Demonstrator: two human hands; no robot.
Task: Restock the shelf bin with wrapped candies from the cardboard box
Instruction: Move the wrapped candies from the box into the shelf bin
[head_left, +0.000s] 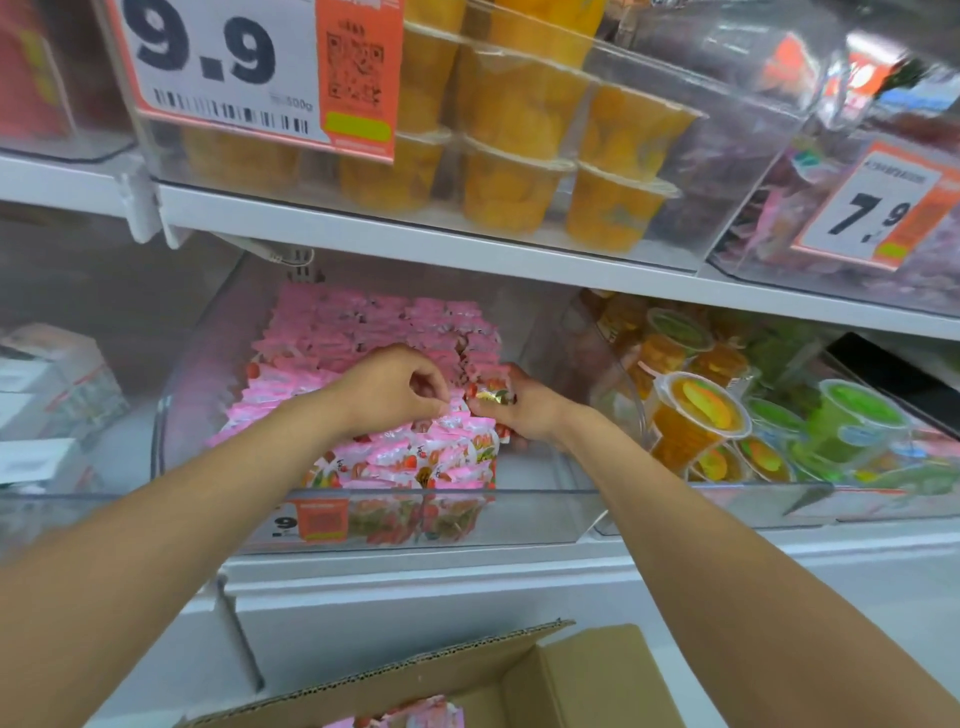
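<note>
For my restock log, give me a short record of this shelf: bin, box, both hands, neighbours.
bin: clear, pink candies piled left and middle, right strip bare
box: open, below the shelf, a few candies inside
left hand: fingers curled over the pile, grip unclear
right hand: holds a few candies beside the pile
neighbours: jelly cups right, orange cups above

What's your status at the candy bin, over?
Left hand pinching pink wrapped candies, right hand gripping one more. Both inside clear shelf bin. Cardboard box open below. Nothing blocking.
</note>
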